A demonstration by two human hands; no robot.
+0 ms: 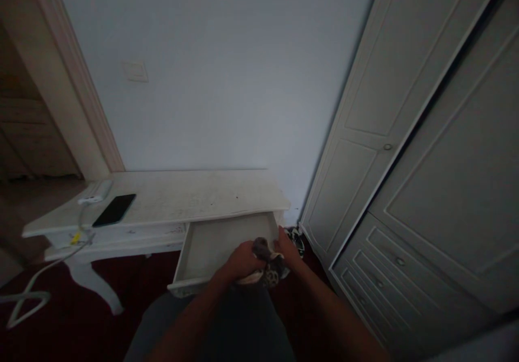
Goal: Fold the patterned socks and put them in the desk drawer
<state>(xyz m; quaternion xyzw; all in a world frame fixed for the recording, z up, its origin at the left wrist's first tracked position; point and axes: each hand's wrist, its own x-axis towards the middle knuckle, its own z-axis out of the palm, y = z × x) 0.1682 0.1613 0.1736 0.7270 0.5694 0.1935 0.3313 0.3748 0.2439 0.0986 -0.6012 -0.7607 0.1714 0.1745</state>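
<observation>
The left hand (242, 259) and right hand (287, 247) pinch a cloth (272, 271) by the drawer (213, 246), seemingly bunching it, which next calls for firm grips.

Dk phone (114, 209) nr wht cable (57, 263) at L, switch (135, 72) on wall (227, 81) above, pale wardrobe (357, 183) at R.

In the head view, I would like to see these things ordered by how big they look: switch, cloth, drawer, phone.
1. Drawer: clearly largest.
2. Cloth and phone: unsure, as the cloth is bunched, partly hidden and seems nearer the camera.
3. Switch: smallest.
</observation>
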